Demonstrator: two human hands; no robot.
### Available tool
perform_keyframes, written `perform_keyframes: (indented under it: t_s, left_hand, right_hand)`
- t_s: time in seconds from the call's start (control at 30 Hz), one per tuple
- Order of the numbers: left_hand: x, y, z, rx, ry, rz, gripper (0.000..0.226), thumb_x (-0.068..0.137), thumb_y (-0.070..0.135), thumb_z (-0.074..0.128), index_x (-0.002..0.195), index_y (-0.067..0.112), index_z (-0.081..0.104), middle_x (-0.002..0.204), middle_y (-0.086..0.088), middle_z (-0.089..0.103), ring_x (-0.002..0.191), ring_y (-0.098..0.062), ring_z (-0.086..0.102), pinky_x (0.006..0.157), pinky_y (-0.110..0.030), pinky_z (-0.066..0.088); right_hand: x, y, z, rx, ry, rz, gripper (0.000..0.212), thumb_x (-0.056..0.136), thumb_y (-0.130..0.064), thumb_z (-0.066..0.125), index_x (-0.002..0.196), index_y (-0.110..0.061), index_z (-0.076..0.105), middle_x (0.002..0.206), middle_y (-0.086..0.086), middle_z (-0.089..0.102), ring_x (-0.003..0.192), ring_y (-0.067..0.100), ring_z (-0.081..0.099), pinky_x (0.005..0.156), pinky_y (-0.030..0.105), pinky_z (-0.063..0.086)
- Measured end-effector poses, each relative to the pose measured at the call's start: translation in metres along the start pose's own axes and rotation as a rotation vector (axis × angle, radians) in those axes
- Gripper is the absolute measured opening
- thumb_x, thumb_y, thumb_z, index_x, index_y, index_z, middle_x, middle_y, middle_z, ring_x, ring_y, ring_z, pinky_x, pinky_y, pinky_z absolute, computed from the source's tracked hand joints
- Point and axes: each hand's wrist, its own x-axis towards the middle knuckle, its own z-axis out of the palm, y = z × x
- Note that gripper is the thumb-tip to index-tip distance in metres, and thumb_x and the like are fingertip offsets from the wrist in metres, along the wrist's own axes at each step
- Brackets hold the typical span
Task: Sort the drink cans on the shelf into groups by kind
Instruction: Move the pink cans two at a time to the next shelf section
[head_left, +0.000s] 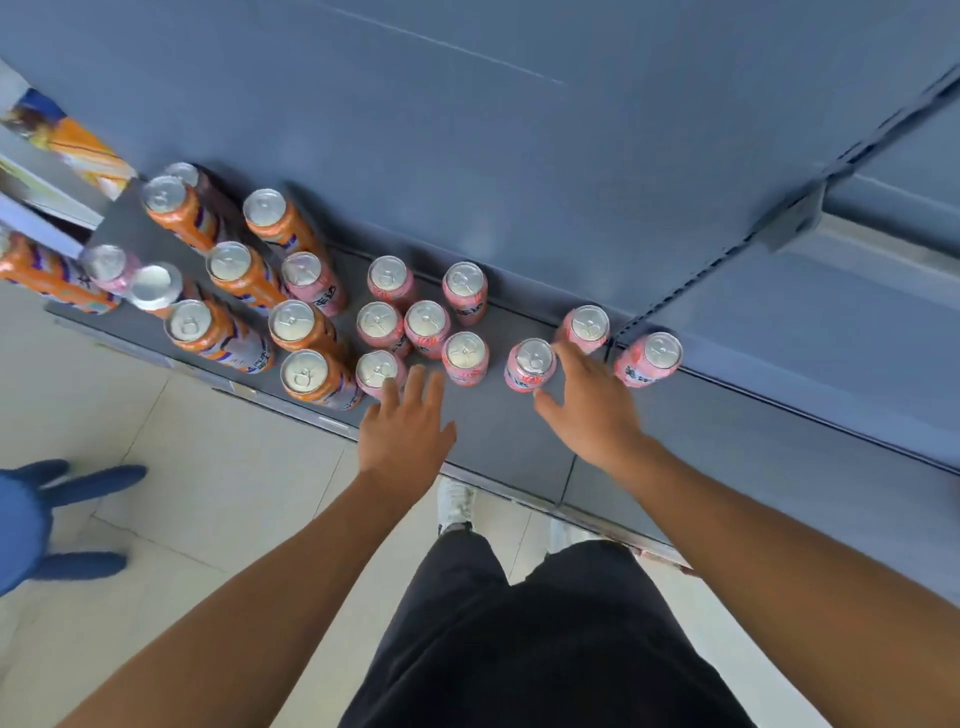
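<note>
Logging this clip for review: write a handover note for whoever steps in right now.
Left hand open, fingertips at the front pink can. Right hand open, spread between two of the three loose pink cans on the right.
Done: orange cans grouped left, pink cluster mid-shelf.
Left: gather the loose ones; move the stray pink can out of the orange group.

Just a grey-blue metal shelf (498, 431) with a flat blue back panel (467, 130) and a slotted upright (727, 254) on the right, standing on a pale tiled floor (208, 493) in soft even light.
</note>
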Motion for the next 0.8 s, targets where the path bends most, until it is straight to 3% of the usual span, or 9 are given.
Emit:
perform_keyframes:
  t_s: [0.17, 0.33, 0.43, 0.6, 0.7, 0.8]
  left_hand:
    - [0.027, 0.005, 0.007, -0.359, -0.067, -0.12, 0.067, 0.094, 0.047, 0.058, 0.145, 0.02, 0.024, 0.149, 0.0, 0.037, 0.136, -0.03, 0.04, 0.094, -0.049, 0.05]
    - [0.059, 0.014, 0.018, -0.696, -0.096, -0.344, 0.076, 0.089, 0.046, 0.065, 0.147, 0.015, 0.026, 0.145, -0.007, 0.048, 0.129, -0.032, 0.05, 0.095, -0.049, 0.047]
    - [0.08, 0.018, 0.028, -0.848, -0.101, -0.436, 0.08, 0.085, 0.046, 0.07, 0.145, 0.013, 0.03, 0.143, -0.008, 0.05, 0.128, -0.032, 0.05, 0.096, -0.045, 0.045]
    - [0.1, 0.033, 0.042, -0.998, -0.102, -0.541, 0.081, 0.075, 0.043, 0.08, 0.136, 0.012, 0.035, 0.134, -0.006, 0.054, 0.121, -0.029, 0.054, 0.089, -0.034, 0.041]
    - [0.104, 0.04, 0.049, -1.071, -0.064, -0.59, 0.087, 0.07, 0.048, 0.082, 0.136, 0.015, 0.036, 0.133, -0.003, 0.055, 0.119, -0.027, 0.056, 0.097, -0.04, 0.047]
    - [0.104, 0.045, 0.048, -1.039, -0.006, -0.628, 0.08, 0.073, 0.053, 0.078, 0.133, 0.017, 0.039, 0.129, -0.003, 0.059, 0.117, -0.029, 0.057, 0.097, -0.042, 0.047]
  right_hand:
    - [0.021, -0.008, 0.022, 0.13, -0.065, 0.138, 0.054, 0.088, -0.03, 0.062, 0.135, -0.025, 0.036, 0.129, 0.002, 0.058, 0.108, 0.034, 0.059, 0.083, 0.043, 0.05]
    - [0.04, -0.002, 0.045, 0.308, -0.053, 0.266, 0.084, 0.081, -0.028, 0.072, 0.149, -0.026, 0.023, 0.137, 0.0, 0.056, 0.122, 0.029, 0.056, 0.097, 0.045, 0.048]
    - [0.053, 0.004, 0.061, 0.463, -0.058, 0.319, 0.092, 0.073, -0.037, 0.076, 0.148, -0.035, 0.023, 0.117, -0.007, 0.066, 0.105, 0.022, 0.064, 0.086, 0.039, 0.052]
    - [0.063, 0.013, 0.078, 0.64, -0.016, 0.381, 0.061, 0.07, -0.036, 0.083, 0.116, -0.037, 0.043, 0.106, -0.012, 0.068, 0.097, 0.011, 0.066, 0.083, 0.029, 0.051]
    - [0.061, 0.015, 0.081, 0.706, -0.002, 0.374, 0.057, 0.072, -0.027, 0.085, 0.117, -0.032, 0.05, 0.105, -0.014, 0.068, 0.096, 0.005, 0.065, 0.081, 0.02, 0.049]
    - [0.058, 0.019, 0.077, 0.743, -0.023, 0.389, 0.061, 0.067, -0.029, 0.086, 0.119, -0.031, 0.055, 0.105, -0.015, 0.068, 0.097, 0.003, 0.065, 0.083, 0.02, 0.049]
